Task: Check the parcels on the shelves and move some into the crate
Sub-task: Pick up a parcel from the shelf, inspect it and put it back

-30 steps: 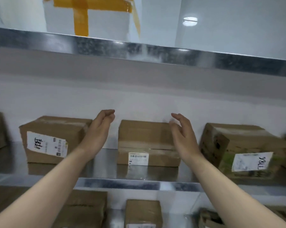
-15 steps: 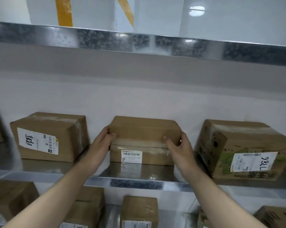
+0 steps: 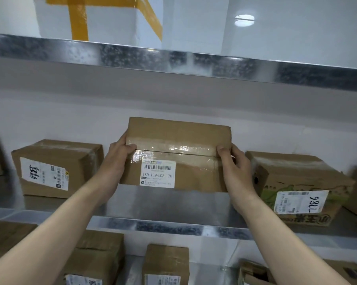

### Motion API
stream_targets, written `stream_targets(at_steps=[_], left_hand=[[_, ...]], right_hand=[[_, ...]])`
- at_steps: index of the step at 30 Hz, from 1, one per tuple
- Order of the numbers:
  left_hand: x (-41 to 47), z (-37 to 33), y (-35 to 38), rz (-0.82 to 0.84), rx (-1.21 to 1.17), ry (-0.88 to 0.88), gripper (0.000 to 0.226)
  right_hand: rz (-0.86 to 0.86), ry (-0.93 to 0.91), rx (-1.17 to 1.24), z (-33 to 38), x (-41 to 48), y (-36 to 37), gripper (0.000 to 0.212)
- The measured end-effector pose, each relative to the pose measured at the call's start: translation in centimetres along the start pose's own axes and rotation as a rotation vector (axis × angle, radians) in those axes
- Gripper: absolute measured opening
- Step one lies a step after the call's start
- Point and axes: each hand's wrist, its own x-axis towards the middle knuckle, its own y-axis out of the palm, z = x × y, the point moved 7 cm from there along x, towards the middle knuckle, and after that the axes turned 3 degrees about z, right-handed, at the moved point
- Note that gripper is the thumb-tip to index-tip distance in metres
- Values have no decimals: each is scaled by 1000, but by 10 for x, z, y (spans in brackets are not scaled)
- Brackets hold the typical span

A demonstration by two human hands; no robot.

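Along a white wall (image 3: 194, 103), metal shelving is seen in tiers: the front lip of an upper shelf (image 3: 173, 60) crosses the top of the view, and a middle shelf (image 3: 173, 226) with a shiny surface runs below it. On the upper shelf, at the far left, a white box (image 3: 111, 21) crossed with yellow tape is seen. On the middle shelf a brown box (image 3: 56, 167) with a handwritten white sticker is set at the left, and a printed box (image 3: 292, 182) marked with large digits is set at the right, well apart from each other. Under the middle shelf, more brown boxes are stored, among them a small box (image 3: 165, 262) near the centre. Between the two boxes on the middle shelf, the parcel (image 3: 194, 138) is held up with its taped face and barcode label (image 3: 158, 173) turned toward the camera; whether its lower edge touches the shelf cannot be told. Both bare forearms are stretched forward and upward from the near corners. The parcel's left end is gripped by the left hand (image 3: 116, 161), thumb laid on the taped seam and fingers hidden behind. Its right end is gripped by the right hand (image 3: 235, 167), thumb pressed on the seam and fingers curled round the edge.
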Motion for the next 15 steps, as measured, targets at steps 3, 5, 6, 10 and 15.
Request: stream_targets(at_steps=[3,5,6,10,15], left_hand=[[-5,-1,2,-17,4,-12,48],[-8,-2,1,-20,13,-17,49],[-9,-2,0,-16,17,-12,49],[-15,-6,-4,-1,21,7,49],[-19,-5,-12,-5,55,17,53]], right_hand=[[-1,2,-8,1,-2,0,47],[1,-2,-8,1,-3,1,41],[5,-8,-3,2,-4,2,36],[19,-18,7,3,-6,6,34],[34,-29,1,4,-8,11,44]])
